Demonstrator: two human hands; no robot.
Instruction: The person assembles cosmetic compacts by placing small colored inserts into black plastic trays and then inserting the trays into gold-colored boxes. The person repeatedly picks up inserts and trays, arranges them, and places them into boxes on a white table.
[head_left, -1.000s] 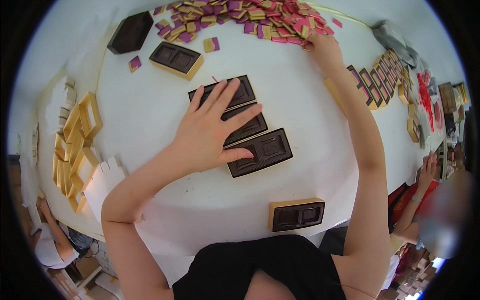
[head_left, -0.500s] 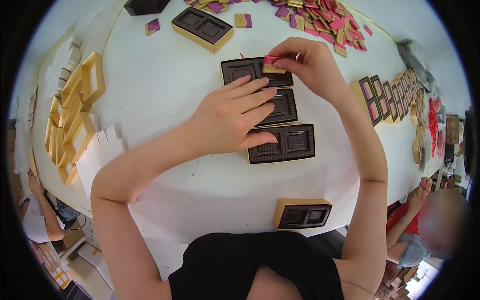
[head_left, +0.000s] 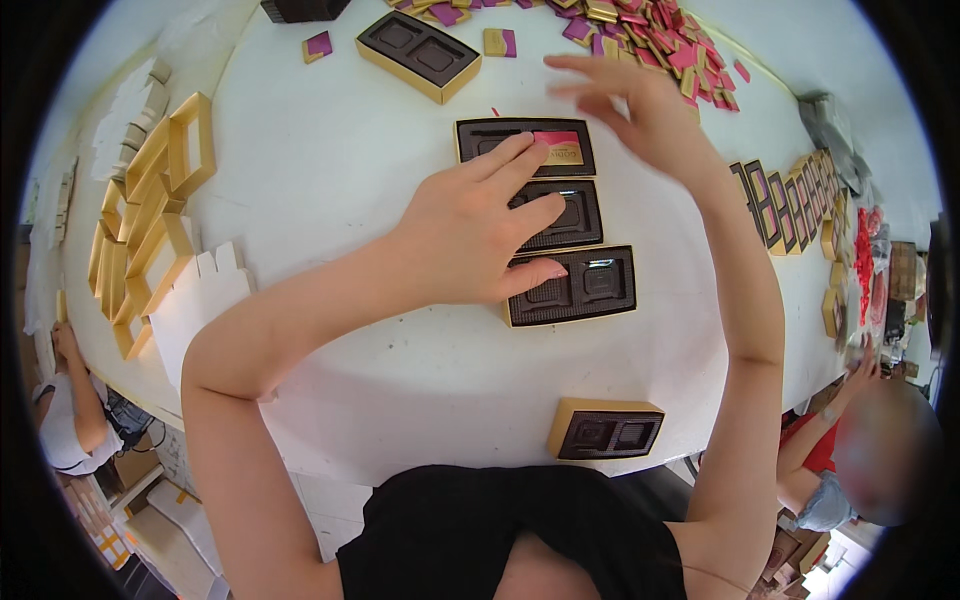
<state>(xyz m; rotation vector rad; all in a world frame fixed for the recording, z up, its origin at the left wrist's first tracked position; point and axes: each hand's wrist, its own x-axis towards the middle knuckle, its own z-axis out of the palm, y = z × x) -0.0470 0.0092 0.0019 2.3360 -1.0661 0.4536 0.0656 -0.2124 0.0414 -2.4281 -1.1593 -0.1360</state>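
Observation:
Three gold-edged boxes with dark two-compartment inserts stand in a column: the far box (head_left: 485,130), the middle box (head_left: 580,215) and the near box (head_left: 602,283). A pink-and-gold wrapped square (head_left: 567,150) lies in the far box's right compartment. My left hand (head_left: 470,230) spreads across all three boxes, its fingertips on that square and its thumb over the near box. It hides parts of their left compartments. Raised beyond the far box, near the pile of wrapped squares, my right hand (head_left: 640,105) has its fingers apart and nothing visible in them, slightly blurred.
Pink, purple and gold wrapped squares (head_left: 660,40) lie heaped at the far right. Another box (head_left: 420,58) stands at the back, one (head_left: 610,428) at the near edge. Gold frames (head_left: 160,230) stack at left. Filled boxes (head_left: 785,205) line the right. Other people sit at both sides.
The pink-and-gold square has gone from my right hand into the far box. My right hand has let go and moved up and away. My left fingertips have shifted onto the square.

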